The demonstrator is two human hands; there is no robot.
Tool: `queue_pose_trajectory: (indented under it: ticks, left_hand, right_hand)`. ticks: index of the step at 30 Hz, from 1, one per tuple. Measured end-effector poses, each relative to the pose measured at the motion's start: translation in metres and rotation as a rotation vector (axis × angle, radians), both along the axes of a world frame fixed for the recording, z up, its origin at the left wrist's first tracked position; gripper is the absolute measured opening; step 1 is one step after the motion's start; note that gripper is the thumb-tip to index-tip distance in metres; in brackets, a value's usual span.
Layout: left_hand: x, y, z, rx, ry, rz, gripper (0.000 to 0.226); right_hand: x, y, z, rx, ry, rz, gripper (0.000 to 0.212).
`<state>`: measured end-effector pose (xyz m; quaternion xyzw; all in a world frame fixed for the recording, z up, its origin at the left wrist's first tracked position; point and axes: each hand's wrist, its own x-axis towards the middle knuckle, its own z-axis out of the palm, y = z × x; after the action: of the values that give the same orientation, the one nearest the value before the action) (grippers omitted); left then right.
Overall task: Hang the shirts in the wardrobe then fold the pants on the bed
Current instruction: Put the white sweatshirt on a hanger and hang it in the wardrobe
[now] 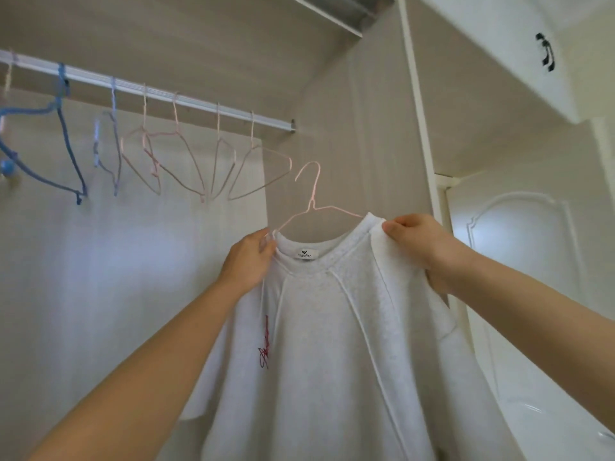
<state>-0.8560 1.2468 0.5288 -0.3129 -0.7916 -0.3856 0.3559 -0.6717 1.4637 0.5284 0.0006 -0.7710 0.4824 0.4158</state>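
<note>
Both hands are lifted before the open wardrobe. The left hand (251,261) holds one shoulder of a white round-neck sweatshirt (332,344), with its fingers curled round the cloth and the end of the wire there. The right hand (416,242) grips the other shoulder, with the thumb on the front and the cloth bunched under the fingers.

The sweatshirt sits on a thin pink wire hanger (312,197). One arm of the hanger is inside the collar and the hook stands free in the air, not on the rail. The garment is thick and pale, and it hangs loose and wide. It has a small white label (307,254) with dark print at the back of the neck. Raised seams run down from the collar, and a tangle of dark red thread (265,347) is on the chest part near the left arm.

The sweatshirt is held below and to the right of the end of a white metal rail (159,93). On this rail hang empty hangers (186,151) in blue, lilac and pink. To the right are a white panelled door (532,261) and an upper cabinet (499,44) with a dark handle (545,56).
</note>
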Motion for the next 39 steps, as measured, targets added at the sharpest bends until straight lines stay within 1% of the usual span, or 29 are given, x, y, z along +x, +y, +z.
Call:
queue_pose_trajectory:
  ticks: [3, 5, 9, 12, 15, 17, 18, 20, 21, 22, 24, 26, 29, 33, 35, 37, 39]
  left_hand:
    - [0.013, 0.018, -0.007, -0.093, -0.020, -0.137, 0.050]
    - [0.021, 0.025, -0.012, -0.130, -0.031, -0.216, 0.054]
    - [0.044, 0.034, -0.017, -0.107, -0.043, -0.382, 0.056]
    - [0.059, 0.039, -0.021, -0.098, -0.053, -0.483, 0.058]
    - [0.068, 0.051, -0.026, -0.147, -0.081, -0.559, 0.054]
    - [0.072, 0.065, -0.029, -0.178, -0.069, -0.590, 0.068]
    - [0.070, 0.075, -0.030, -0.179, -0.053, -0.593, 0.082]
    - [0.061, 0.092, -0.031, -0.155, -0.017, -0.498, 0.117]
    - [0.054, 0.100, -0.031, -0.123, 0.007, -0.427, 0.123]
    - [0.047, 0.106, -0.029, -0.093, 0.027, -0.354, 0.125]
    - [0.033, 0.113, -0.027, -0.071, 0.078, -0.201, 0.117]
    - [0.017, 0.116, -0.021, -0.061, 0.189, -0.041, 0.104]
    - [-0.010, 0.117, -0.008, -0.053, 0.315, 0.110, 0.093]
    - [-0.038, 0.116, 0.002, -0.078, 0.384, 0.189, 0.087]
    - [-0.048, 0.117, 0.004, -0.114, 0.396, 0.214, 0.085]
    - [-0.060, 0.119, 0.005, -0.106, 0.438, 0.235, 0.088]
    - [-0.073, 0.119, 0.008, -0.071, 0.497, 0.267, 0.094]
  right_hand:
    - [-0.002, -0.007, 0.012, -0.084, 0.027, -0.013, 0.024]
    - [-0.008, -0.013, 0.020, -0.089, 0.064, -0.018, 0.016]
    - [-0.025, -0.021, 0.033, -0.067, 0.090, -0.041, 0.022]
    - [-0.038, -0.024, 0.041, -0.048, 0.135, -0.078, 0.036]
    - [-0.054, -0.024, 0.048, -0.061, 0.171, -0.093, 0.035]
    - [-0.065, -0.023, 0.053, -0.081, 0.182, -0.067, 0.028]
    - [-0.070, -0.023, 0.057, -0.076, 0.189, -0.062, 0.027]
    - [-0.081, -0.022, 0.065, -0.035, 0.200, -0.074, 0.031]
    - [-0.087, -0.021, 0.069, -0.007, 0.206, -0.086, 0.034]
    - [-0.093, -0.021, 0.075, 0.020, 0.216, -0.101, 0.036]
    - [-0.107, -0.020, 0.088, 0.062, 0.251, -0.126, 0.037]
    - [-0.121, -0.019, 0.100, 0.079, 0.287, -0.129, 0.036]
    - [-0.143, -0.018, 0.115, 0.061, 0.337, -0.127, 0.031]
    - [-0.175, -0.013, 0.131, 0.025, 0.395, -0.161, 0.032]
    - [-0.193, -0.011, 0.138, 0.044, 0.420, -0.168, 0.038]
    - [-0.209, -0.012, 0.144, 0.070, 0.431, -0.171, 0.041]
    - [-0.224, -0.013, 0.149, 0.055, 0.423, -0.146, 0.041]
